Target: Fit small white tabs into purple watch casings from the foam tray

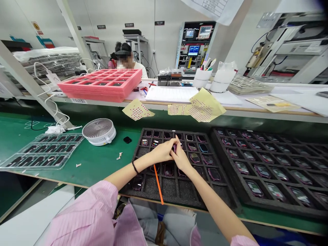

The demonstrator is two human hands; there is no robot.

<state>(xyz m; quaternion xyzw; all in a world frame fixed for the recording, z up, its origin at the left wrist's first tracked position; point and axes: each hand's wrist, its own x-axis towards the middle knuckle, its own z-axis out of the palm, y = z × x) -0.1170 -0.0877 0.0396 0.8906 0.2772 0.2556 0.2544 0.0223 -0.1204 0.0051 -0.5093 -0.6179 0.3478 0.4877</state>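
Observation:
Both hands meet over a black foam tray [179, 189] whose compartments hold several small watch-like devices with purple rims. My left hand [165, 150] and my right hand [180, 157] are closed around a small purple-rimmed device [174, 147], mostly hidden by the fingers. Two devices with lit screens [155, 142] lie in the tray just left of my hands. An orange stick [158, 184] rests across the tray's front compartments, below my left hand. Some front compartments show only bare foam.
A second filled foam tray [239, 171] stands right. Left are a white fan [99, 131], a clear tray of black parts [64, 160] and a black piece [127, 139]. The shelf holds a pink foam tray [99, 92] and cups [202, 78]. A person [138, 66] sits beyond.

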